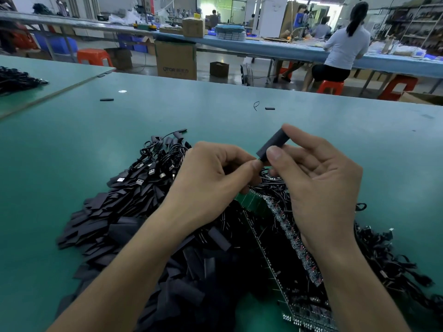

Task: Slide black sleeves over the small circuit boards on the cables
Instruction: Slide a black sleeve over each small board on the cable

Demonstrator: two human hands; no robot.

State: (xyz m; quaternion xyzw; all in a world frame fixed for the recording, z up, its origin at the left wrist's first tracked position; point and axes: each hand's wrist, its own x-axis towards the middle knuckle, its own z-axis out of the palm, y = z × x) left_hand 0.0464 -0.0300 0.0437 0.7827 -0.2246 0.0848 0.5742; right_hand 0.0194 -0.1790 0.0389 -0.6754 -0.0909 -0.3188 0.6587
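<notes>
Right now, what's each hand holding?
Left hand: fingers curled, pinching at the lower mouth of the flat black tubular sleeve; what it grips cannot be told.
Right hand: holding that sleeve between thumb and forefinger.

- L hand (211,178) & R hand (318,188), both above the green table (72,144): bare, w/ slim fingers.
- L forearm (134,267) & R forearm (354,279): bare from wrist back to the table's near edge.
- R thumbnail (275,153), above mid-table: short, plain, trimmed straight.
- Knuckle creases clear on both hands.
</notes>
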